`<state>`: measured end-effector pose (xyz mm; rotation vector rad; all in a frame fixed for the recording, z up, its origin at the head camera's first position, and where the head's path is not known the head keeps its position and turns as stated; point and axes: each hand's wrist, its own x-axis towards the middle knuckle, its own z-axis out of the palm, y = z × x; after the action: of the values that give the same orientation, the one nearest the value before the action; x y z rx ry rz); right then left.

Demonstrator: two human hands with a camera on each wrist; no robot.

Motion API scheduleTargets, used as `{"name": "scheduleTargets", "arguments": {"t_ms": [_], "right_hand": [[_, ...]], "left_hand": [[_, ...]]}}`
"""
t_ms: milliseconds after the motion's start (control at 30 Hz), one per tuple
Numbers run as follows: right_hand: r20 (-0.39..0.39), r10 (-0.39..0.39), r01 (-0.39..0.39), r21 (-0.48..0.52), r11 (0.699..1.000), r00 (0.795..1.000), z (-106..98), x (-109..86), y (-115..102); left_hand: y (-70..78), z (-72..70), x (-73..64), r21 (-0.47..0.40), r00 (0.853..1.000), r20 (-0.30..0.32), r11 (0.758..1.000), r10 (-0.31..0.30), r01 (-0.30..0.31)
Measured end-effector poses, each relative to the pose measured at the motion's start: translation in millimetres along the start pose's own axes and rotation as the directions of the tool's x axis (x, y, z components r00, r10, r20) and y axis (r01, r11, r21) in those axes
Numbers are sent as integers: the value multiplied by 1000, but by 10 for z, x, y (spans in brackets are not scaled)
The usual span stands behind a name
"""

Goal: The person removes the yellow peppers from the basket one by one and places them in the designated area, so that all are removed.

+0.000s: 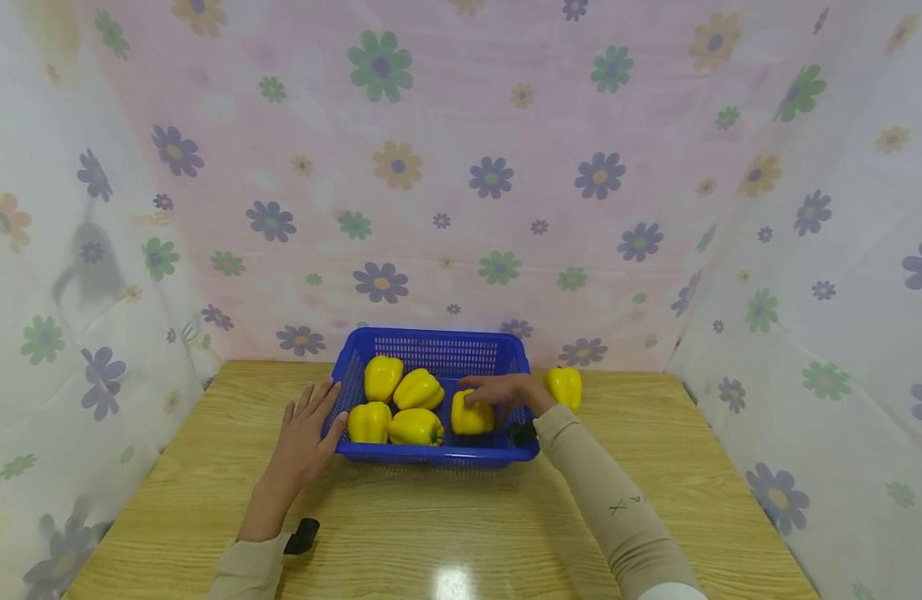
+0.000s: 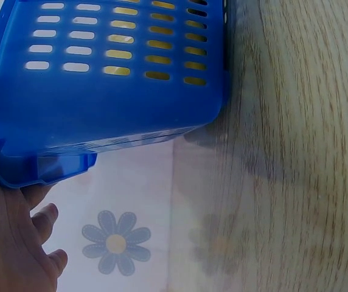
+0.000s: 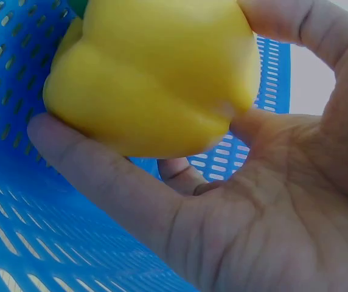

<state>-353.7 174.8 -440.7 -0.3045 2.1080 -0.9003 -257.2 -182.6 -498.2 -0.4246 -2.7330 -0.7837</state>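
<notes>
A blue plastic basket (image 1: 431,454) with slotted walls stands on the table. My right hand (image 1: 506,392) reaches into its right part and holds a yellow bell pepper (image 1: 472,414). In the right wrist view, thumb and fingers lie around that pepper (image 3: 156,79), whose green stem end shows at the top. Several more yellow bell peppers (image 1: 416,427) sit in the basket's left half. My left hand (image 1: 307,433) rests on the left rim with its fingers spread; the left wrist view shows its fingertips (image 2: 57,258) past the basket's corner.
Another yellow bell pepper (image 1: 564,388) is on the wooden table (image 1: 401,533), just right of the basket and partly behind my right wrist. A flower-patterned curtain (image 1: 446,167) hangs behind the table and along both sides.
</notes>
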Motion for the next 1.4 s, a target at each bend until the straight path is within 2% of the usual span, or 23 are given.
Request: {"name": "scheduleTargets", "arguments": {"t_ms": [300, 633, 867, 1133, 1400], "right_hand": [[-67, 24, -23, 19, 1000, 997, -2, -22, -11], [-94, 36, -34, 17, 999, 995, -23, -34, 8], [-30, 93, -95, -74, 993, 995, -11, -59, -53], [-75, 112, -122, -160, 979, 991, -13, -115, -92], [-20, 121, -122, -227, 966, 992, -6, -114, -81]], "left_hand": [[24, -11, -6, -13, 1000, 0, 1000, -6, 6], [20, -16, -19, -22, 1000, 13, 1000, -9, 9], [8, -13, -19, -22, 1000, 18, 1000, -8, 8], [-15, 0, -3, -20, 1000, 8, 1000, -5, 5], [-23, 23, 4, -21, 1000, 12, 1000, -6, 6]]}}
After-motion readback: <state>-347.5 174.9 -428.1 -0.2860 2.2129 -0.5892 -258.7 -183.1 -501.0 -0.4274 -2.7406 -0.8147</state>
